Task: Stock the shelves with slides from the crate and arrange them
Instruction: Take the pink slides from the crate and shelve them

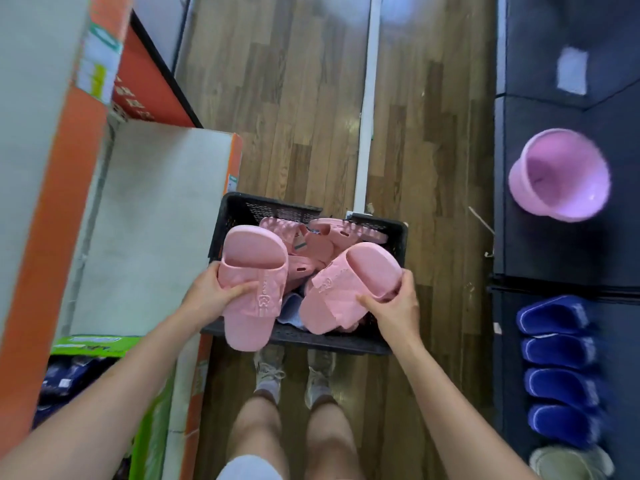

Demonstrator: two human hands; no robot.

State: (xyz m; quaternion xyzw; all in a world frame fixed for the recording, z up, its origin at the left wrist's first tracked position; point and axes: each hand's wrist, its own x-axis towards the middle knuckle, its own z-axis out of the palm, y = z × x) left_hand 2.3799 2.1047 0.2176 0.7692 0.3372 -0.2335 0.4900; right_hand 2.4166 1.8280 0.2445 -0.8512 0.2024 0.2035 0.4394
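A black plastic crate (396,244) stands on the wooden floor in front of my feet, holding several pink slides (322,237). My left hand (214,296) grips a pink slide (254,271) by its strap side, above the crate's left part. My right hand (394,306) grips a second pink slide (349,285) above the crate's right part, tilted to the left. Both slides show their footbeds and embossed straps. A pale blue item lies partly hidden beneath them in the crate.
An empty grey shelf board with orange edge (152,220) lies at left, beside the crate. At right, a dark shelf (540,237) carries a row of blue slides (557,368) and a purple plastic basin (561,174). A green box (93,344) sits lower left.
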